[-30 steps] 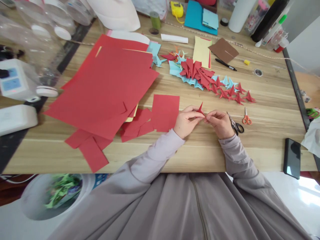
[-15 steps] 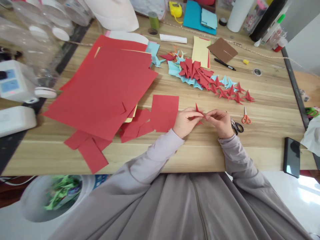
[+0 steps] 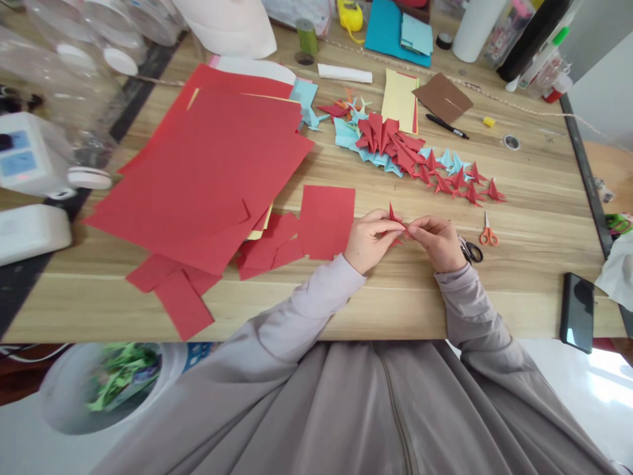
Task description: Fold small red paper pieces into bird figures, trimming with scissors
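Observation:
A small red folded paper crane is pinched between my two hands above the wooden table. My left hand grips its near side, thumb and fingers pressed together. With closed fingertips my right hand holds its right end; the fingers hide much of the fold. Left of my left hand lies a red paper square. Black-handled scissors are partly behind my right hand, and small orange scissors lie further right. Beyond my hands is a row of red folded cranes mixed with light blue ones.
A big stack of red paper sheets covers the left side, with red offcuts below it. A phone lies at the right front edge. A pen, brown paper and a yellow tape measure are further back.
The view has shifted very slightly. Both hands keep their pinch on the red paper crane with hardly any visible movement.

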`<state>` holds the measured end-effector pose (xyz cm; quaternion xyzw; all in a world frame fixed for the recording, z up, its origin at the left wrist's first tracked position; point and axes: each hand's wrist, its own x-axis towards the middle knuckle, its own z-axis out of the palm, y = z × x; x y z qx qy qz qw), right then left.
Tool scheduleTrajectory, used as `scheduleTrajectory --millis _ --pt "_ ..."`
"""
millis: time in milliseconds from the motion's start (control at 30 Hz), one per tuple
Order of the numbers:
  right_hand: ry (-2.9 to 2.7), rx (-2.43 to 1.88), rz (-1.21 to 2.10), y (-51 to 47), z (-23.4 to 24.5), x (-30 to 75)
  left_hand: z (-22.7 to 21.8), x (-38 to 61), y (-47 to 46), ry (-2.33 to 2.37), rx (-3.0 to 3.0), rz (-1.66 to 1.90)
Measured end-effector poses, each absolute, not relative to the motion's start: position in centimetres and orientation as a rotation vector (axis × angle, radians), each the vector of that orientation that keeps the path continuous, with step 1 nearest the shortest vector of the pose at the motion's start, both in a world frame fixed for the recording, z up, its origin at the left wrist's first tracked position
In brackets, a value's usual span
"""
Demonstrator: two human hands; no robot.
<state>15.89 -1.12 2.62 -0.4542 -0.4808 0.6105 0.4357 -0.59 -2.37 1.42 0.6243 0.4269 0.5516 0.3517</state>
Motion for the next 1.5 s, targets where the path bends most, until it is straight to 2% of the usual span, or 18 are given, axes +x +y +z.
scheduleTrajectory --millis 467,900,1267,1500 --pt "-1.472 -1.16 1.282 -1.3 3.7 16.1 1.4 -0.7 -2.4 1.149 1.669 1.403" --pt "-1.431 -1.133 1.302 -1.4 3.9 16.0 1.6 -0.7 -2.6 1.133 1.787 1.45" --pt "-1.308 -1.155 1.314 -1.0 2.0 16.1 1.0 -0.5 -2.7 1.092 1.958 1.5" --pt "-1.357 -1.204 1.301 -1.2 3.0 16.0 1.2 -0.3 -2.7 1.112 1.994 1.466"
